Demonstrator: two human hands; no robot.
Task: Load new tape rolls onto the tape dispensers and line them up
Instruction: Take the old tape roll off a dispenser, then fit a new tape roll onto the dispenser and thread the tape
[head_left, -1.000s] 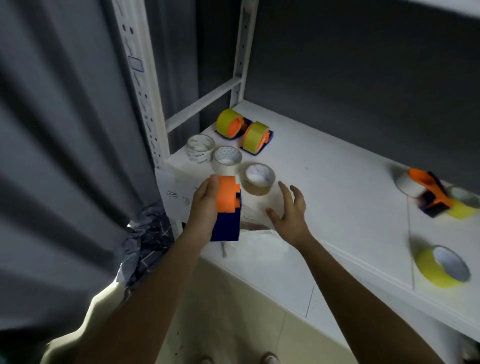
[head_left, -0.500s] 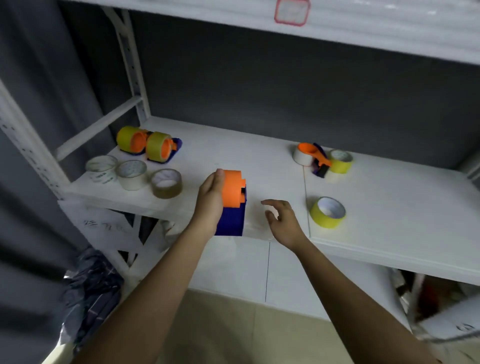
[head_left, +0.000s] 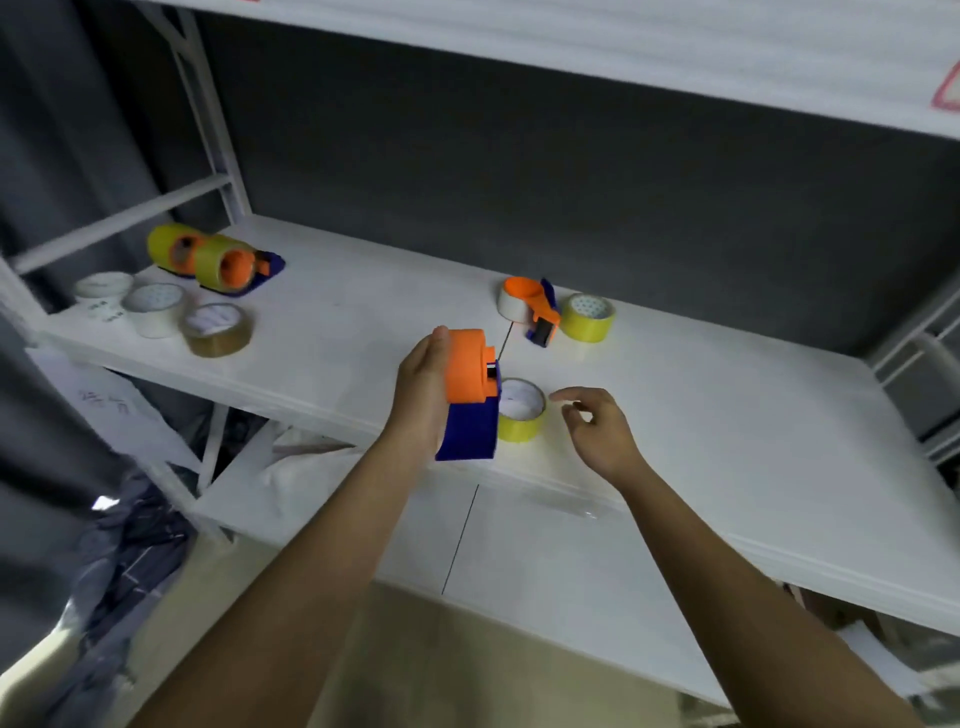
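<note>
A: Which step are you on?
B: Loading. Your left hand (head_left: 423, 395) grips an empty dispenser (head_left: 470, 395), orange hub and blue body, above the front edge of the shelf (head_left: 727, 415). Your right hand (head_left: 597, 426) hovers with loosely spread fingers, holding nothing, just beside a yellow roll (head_left: 521, 410) lying flat on the shelf

A: What does the next move call for?
B: Probably picking up that roll and sliding its core over the orange hub

A: And what is already filled?
B: Two loaded dispensers (head_left: 215, 257) stand side by side at back left, each carrying a yellow roll. A third dispenser (head_left: 535, 309) lies mid-shelf beside another yellow roll (head_left: 588, 317). Three spare rolls (head_left: 156, 309) sit front left
</note>
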